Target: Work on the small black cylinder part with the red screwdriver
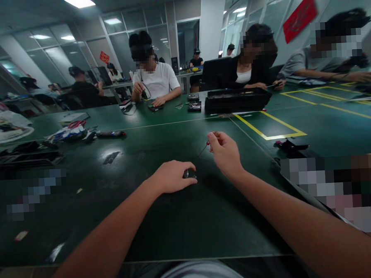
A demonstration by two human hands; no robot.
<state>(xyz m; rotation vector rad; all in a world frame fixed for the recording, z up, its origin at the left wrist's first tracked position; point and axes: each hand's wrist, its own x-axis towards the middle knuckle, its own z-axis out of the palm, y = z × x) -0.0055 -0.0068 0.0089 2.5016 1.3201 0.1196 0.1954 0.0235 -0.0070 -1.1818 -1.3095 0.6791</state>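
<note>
At the middle of the head view my left hand [175, 176] rests low over the green table. Its thumb and fingers curve around a small dark round thing with a shiny metal rim [186, 173]; most of that thing is hidden by the hand. To the right and a bit farther away, my right hand [226, 153] is closed on a slim screwdriver [207, 143] with a red part near the grip. The thin shaft slants down and left, its tip apart from my left hand.
A long black tray [238, 101] stands across the green table [165, 223]. Left lie a black pen-like tool [110, 134], red-handled pliers [77, 124] and a dark flat scrap [111, 158]. Yellow tape [284, 134] marks the right side. Several people sit opposite, working.
</note>
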